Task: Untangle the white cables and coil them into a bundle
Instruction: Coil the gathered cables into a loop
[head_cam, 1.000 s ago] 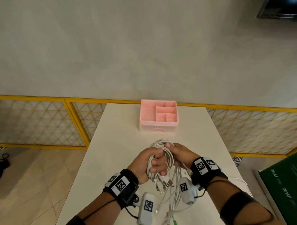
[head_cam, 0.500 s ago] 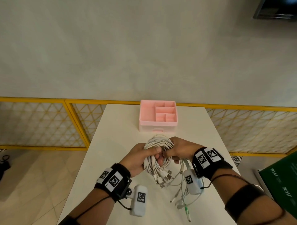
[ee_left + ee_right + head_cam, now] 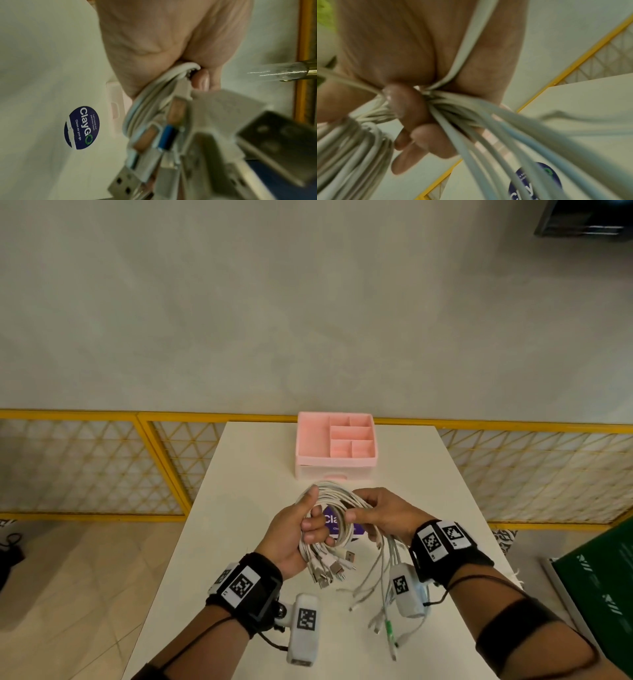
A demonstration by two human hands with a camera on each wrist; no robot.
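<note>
We note smooth, matt plastic sheathing on the white cables point(image 3: 337, 501). Their USB plugs point(image 3: 127, 187) end in bare, dull-shining metal shells. The bench point(image 3: 260, 474) shows a smooth, matt white top. At 12 o'clock from the coil, the pink organiser point(image 3: 334, 465) looks like matt moulded plastic. The round sticker point(image 3: 82, 127) appears glossy, with a torn edge.

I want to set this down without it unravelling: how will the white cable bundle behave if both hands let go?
The white cable bundle looks floppy: its free ends already dangle limp below the right hand. The coil likely springs loose, since only the left hand and right hand keep its loops together. The metal plugs probably weight one side down.
</note>
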